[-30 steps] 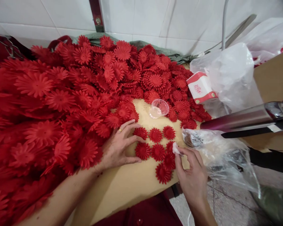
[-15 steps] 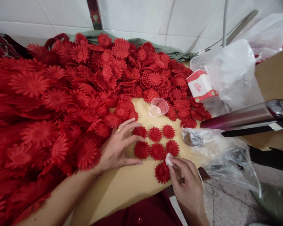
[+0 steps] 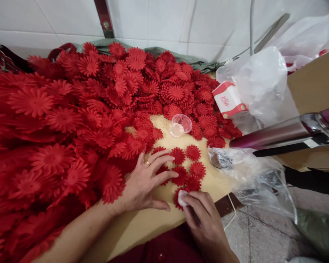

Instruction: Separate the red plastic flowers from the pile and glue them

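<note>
My right hand (image 3: 205, 219) pinches a small white wad (image 3: 182, 198), seemingly cotton or tissue. The wad rests on a red petalled flower piece (image 3: 177, 201), mostly covered by the wad and fingers. Just above lies another red flower piece (image 3: 193, 183). My left hand (image 3: 146, 182), with a ring on one finger, is spread open. Its fingers reach over the left flower pieces in the small rows and partly hide them; the fingertips come up to the middle piece (image 3: 180, 176). The flower pieces lie on a pale yellow tabletop (image 3: 134, 226).
A large heap of red flower pieces (image 3: 57, 117) covers the left and back. Behind the rows sits a clear plastic cup (image 3: 181, 125). To the right are a red-and-white box (image 3: 229, 100), a metallic purple cylinder (image 3: 268, 131) and a clear plastic bag (image 3: 260, 182).
My right hand has moved left with the white wad, onto the front flower piece. My left hand has shifted right and down, over more of the rows. The view has shifted slightly.
</note>
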